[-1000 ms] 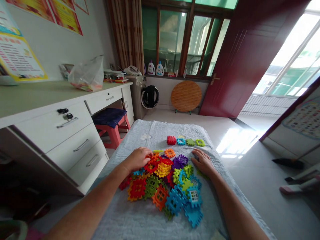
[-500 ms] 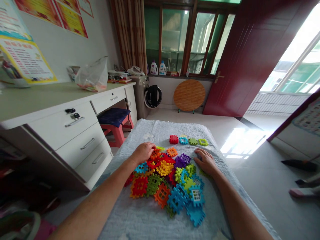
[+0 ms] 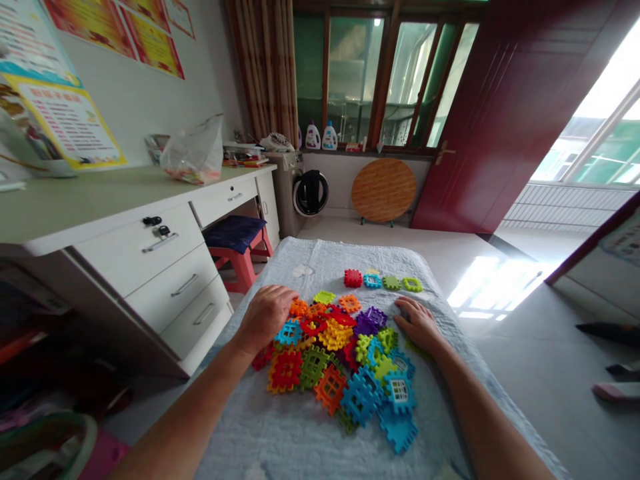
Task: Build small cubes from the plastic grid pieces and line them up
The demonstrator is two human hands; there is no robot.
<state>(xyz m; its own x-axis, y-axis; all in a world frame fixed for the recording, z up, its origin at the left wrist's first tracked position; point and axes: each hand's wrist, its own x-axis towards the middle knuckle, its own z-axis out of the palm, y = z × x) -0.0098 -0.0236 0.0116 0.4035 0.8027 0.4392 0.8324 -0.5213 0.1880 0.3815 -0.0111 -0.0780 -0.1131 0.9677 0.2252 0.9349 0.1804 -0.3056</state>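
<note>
A heap of colourful interlocking plastic building blocks, among them a yellow block (image 3: 335,335) and a purple block (image 3: 371,321), lies on the bed cover. At the heap's left edge my left hand (image 3: 267,317) is bent, fingers together. Its fingertips meet an orange block (image 3: 299,307); the thumb and whatever is under the palm are hidden. My right hand (image 3: 419,323) rests flat on the cover right of the heap, fingers stretched out, holding nothing. Beyond the heap stand in a row a red block (image 3: 353,278), a blue window block (image 3: 372,281), a green block (image 3: 391,283) and a lime frame block (image 3: 413,285).
The bed cover (image 3: 295,427) is pale and quilted. To the left are a white desk (image 3: 135,257) and a pink stool (image 3: 243,270) with a dark cushion. A washing machine (image 3: 286,193), a round wooden tabletop (image 3: 384,189) and a red door (image 3: 470,133) are farther back.
My left hand has drawn back to the left, uncovering a lime block and orange blocks at the heap's edge. The right hand stays put. The view has shifted slightly.
</note>
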